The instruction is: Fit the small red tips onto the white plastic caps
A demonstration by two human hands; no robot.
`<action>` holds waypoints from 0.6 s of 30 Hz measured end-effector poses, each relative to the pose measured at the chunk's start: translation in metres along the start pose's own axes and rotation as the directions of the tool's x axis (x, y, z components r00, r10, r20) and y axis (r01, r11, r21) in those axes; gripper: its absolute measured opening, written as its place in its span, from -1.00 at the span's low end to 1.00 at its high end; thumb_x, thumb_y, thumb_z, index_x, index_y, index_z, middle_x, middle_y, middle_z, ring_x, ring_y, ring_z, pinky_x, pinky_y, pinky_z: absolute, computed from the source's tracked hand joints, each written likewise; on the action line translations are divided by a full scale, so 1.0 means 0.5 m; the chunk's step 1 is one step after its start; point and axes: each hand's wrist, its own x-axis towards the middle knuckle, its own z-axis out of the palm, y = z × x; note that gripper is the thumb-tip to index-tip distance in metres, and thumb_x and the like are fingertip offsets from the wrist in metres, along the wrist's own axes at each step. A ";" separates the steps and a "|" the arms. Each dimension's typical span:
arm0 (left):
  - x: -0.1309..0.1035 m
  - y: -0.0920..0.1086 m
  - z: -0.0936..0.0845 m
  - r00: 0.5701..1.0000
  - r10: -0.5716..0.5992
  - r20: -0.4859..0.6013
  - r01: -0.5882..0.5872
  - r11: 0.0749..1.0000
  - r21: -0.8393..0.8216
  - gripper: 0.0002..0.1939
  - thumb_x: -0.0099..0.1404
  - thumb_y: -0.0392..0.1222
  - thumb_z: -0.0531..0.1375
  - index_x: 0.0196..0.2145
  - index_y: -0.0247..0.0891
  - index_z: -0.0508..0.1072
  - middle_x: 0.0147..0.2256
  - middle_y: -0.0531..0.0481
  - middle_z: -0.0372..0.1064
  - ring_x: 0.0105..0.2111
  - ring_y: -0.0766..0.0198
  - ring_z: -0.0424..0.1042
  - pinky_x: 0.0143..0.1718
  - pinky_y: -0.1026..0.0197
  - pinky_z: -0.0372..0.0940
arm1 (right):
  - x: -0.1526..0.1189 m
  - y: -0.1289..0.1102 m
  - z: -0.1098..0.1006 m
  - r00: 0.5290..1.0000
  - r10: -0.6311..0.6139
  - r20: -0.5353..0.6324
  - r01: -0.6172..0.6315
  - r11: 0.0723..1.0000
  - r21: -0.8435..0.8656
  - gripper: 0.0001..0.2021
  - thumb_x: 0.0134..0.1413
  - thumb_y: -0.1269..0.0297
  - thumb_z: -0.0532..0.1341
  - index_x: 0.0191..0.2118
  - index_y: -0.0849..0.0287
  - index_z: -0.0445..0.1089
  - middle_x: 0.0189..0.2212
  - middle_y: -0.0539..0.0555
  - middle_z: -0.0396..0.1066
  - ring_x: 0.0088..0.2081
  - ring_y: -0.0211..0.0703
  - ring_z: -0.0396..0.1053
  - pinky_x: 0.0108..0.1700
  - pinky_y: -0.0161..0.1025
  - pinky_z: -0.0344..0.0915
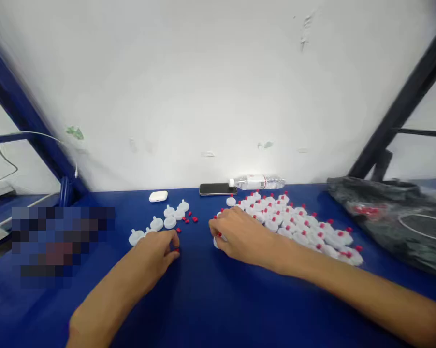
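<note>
seven white discs (156,224) with bare stems can be counted on the left of the blue worktop (196,299), one of them partly hidden behind the left hand (176,248). just right of that group lie five loose red caps (195,219). a sixth red cap shows at the left hand, pinched between thumb and forefinger.

the right hand (215,234) is at the near left edge of the big cluster of capped discs (289,223), its fingers curled and its thumb over one white disc with a red cap on it; whether it grips that piece or has let go, i cannot tell. the cluster spreads to the right, well over two dozen, too crowded to count exactly.

along the wall (218,96) are one small white case (158,196), one phone (218,189) and one clear bottle (256,182) lying on its side. one dark plastic bag (395,246) lies at the far right, with uncountable red pieces (370,210) showing there.
</note>
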 end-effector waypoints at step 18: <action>-0.032 -0.107 -0.102 0.933 -0.146 -0.330 0.180 0.981 0.075 -0.72 0.25 -0.01 0.05 -0.25 -0.18 0.47 -0.11 -0.19 0.51 -0.08 -0.12 0.44 -0.08 -0.01 0.23 | 0.010 -0.010 0.009 0.982 -0.086 -0.170 0.117 0.977 0.181 -0.87 0.27 0.42 0.19 -0.19 0.19 0.50 -0.22 0.08 0.54 -0.07 -0.09 0.43 0.05 -0.14 0.20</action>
